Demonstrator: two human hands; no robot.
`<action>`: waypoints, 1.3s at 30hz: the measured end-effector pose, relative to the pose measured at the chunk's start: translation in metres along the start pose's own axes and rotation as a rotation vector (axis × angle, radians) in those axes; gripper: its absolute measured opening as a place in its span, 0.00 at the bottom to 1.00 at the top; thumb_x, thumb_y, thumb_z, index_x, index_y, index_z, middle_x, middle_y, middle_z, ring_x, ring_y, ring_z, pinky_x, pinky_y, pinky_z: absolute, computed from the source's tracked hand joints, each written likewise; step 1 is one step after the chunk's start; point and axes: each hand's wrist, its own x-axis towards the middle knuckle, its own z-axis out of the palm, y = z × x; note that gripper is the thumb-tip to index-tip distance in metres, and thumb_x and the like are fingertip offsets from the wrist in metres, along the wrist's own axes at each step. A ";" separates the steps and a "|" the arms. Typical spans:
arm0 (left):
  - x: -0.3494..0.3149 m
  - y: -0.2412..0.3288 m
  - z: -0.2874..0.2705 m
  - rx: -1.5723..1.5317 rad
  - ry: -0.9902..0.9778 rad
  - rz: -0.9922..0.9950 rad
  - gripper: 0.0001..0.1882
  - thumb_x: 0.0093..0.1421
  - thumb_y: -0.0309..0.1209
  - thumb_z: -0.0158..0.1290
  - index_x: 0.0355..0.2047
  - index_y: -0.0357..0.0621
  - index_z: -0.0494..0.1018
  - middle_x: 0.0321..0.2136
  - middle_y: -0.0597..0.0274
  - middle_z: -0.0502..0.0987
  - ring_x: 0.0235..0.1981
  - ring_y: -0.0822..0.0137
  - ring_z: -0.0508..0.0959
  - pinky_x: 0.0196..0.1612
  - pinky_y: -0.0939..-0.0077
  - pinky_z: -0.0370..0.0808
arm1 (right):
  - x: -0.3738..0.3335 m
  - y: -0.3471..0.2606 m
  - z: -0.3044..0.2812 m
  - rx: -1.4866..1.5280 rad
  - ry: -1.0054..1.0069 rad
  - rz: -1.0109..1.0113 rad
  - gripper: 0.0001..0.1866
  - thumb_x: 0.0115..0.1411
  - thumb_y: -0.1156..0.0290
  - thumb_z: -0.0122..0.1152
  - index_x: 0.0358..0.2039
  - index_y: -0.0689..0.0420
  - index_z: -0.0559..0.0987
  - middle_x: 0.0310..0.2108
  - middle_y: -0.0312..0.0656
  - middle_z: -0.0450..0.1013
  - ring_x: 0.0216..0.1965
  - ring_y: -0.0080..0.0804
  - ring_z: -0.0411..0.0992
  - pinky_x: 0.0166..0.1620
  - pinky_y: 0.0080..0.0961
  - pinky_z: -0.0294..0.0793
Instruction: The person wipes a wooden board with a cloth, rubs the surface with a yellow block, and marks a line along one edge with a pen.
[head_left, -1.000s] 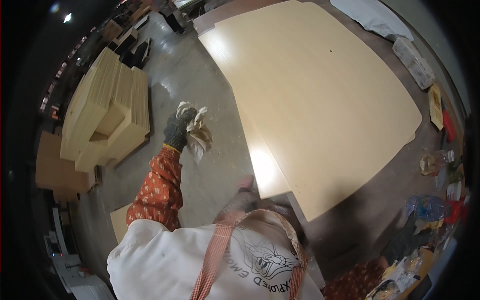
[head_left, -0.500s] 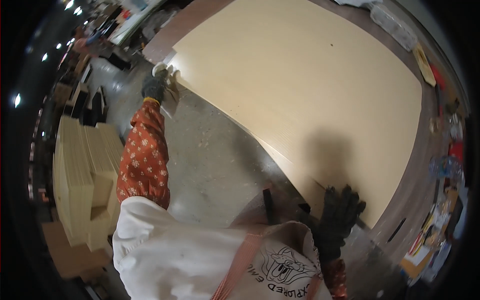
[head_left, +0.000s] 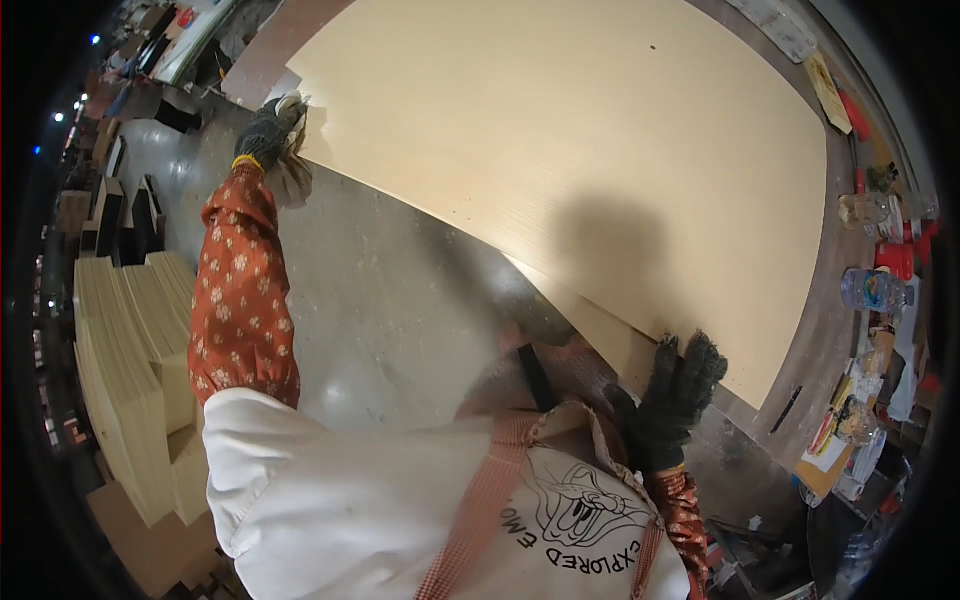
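Note:
A large cream board (head_left: 480, 130) lies flat across the table in front of me. Along its near edge, a strip of a second cream layer (head_left: 590, 315) shows beneath it. My left hand (head_left: 270, 132), in a dark grey knit glove, is closed around a crumpled pale cloth (head_left: 292, 180) at the board's left corner. Close to my body, my right hand (head_left: 672, 400), in a dark glove, has its fingers stretched out over the near right corner. Its fingertips reach the board's edge; whether they press on it I cannot tell.
The brown table surface (head_left: 795, 370) borders the board on the right, with a plastic bottle (head_left: 875, 290) and assorted small items beyond. A stack of cream panels (head_left: 130, 370) stands on the floor at left. Grey concrete floor (head_left: 370, 290) shows between me and the table.
The whole view has shifted, with the board and my left arm now further left in it. The lower strip near my right hand looks wider. My left hand still grips the cloth.

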 end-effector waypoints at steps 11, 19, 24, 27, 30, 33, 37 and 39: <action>-0.079 0.016 0.008 -0.134 0.153 -0.160 0.19 0.58 0.43 0.52 0.46 0.47 0.72 0.37 0.53 0.77 0.40 0.60 0.77 0.45 0.70 0.70 | 0.056 0.079 -0.055 0.231 0.236 0.246 0.30 0.57 0.61 0.60 0.55 0.65 0.66 0.53 0.55 0.67 0.55 0.50 0.65 0.59 0.36 0.61; -0.086 0.059 0.010 -0.122 0.111 -0.329 0.23 0.59 0.43 0.53 0.50 0.41 0.72 0.42 0.55 0.78 0.42 0.63 0.76 0.47 0.73 0.70 | 0.090 0.178 -0.010 -0.024 0.203 0.525 0.36 0.57 0.45 0.53 0.55 0.62 0.68 0.53 0.57 0.66 0.56 0.48 0.64 0.59 0.40 0.59; -0.098 0.054 0.012 -0.237 0.213 -0.310 0.18 0.58 0.40 0.54 0.45 0.44 0.74 0.25 0.67 0.75 0.21 0.78 0.70 0.24 0.82 0.68 | 0.112 0.194 -0.005 -0.181 0.161 0.619 0.46 0.52 0.35 0.52 0.59 0.61 0.62 0.54 0.57 0.66 0.56 0.49 0.64 0.60 0.41 0.57; -0.101 0.057 0.010 -0.280 0.138 -0.417 0.20 0.58 0.41 0.53 0.46 0.43 0.73 0.28 0.64 0.77 0.25 0.74 0.73 0.29 0.79 0.70 | 0.128 0.195 -0.028 0.069 -0.147 0.764 0.53 0.48 0.33 0.55 0.62 0.62 0.56 0.56 0.59 0.62 0.57 0.53 0.63 0.59 0.40 0.60; -0.096 0.040 0.012 -0.100 0.159 -0.326 0.21 0.58 0.42 0.52 0.48 0.46 0.73 0.38 0.57 0.78 0.38 0.64 0.77 0.44 0.72 0.71 | 0.130 0.194 -0.030 0.090 -0.155 0.701 0.52 0.50 0.36 0.56 0.62 0.64 0.56 0.58 0.59 0.60 0.58 0.53 0.61 0.59 0.39 0.61; -0.100 0.025 0.013 -0.151 0.186 -0.405 0.19 0.57 0.41 0.52 0.47 0.47 0.73 0.39 0.56 0.78 0.39 0.61 0.77 0.45 0.71 0.71 | 0.131 0.207 -0.015 0.107 -0.084 0.639 0.50 0.52 0.37 0.56 0.62 0.65 0.55 0.59 0.58 0.58 0.60 0.52 0.59 0.60 0.38 0.60; -0.114 0.030 0.008 -0.190 0.229 -0.371 0.18 0.58 0.39 0.52 0.46 0.46 0.74 0.39 0.56 0.78 0.39 0.63 0.77 0.45 0.72 0.70 | 0.142 0.214 -0.010 0.161 -0.075 0.676 0.49 0.53 0.38 0.55 0.62 0.65 0.55 0.60 0.58 0.57 0.61 0.50 0.57 0.61 0.37 0.58; -0.113 0.043 0.006 -0.225 0.198 -0.411 0.17 0.58 0.39 0.52 0.46 0.47 0.74 0.40 0.57 0.78 0.40 0.65 0.77 0.46 0.74 0.70 | 0.149 0.213 -0.015 0.174 -0.110 0.671 0.47 0.54 0.39 0.55 0.61 0.66 0.57 0.60 0.57 0.57 0.61 0.49 0.57 0.61 0.36 0.58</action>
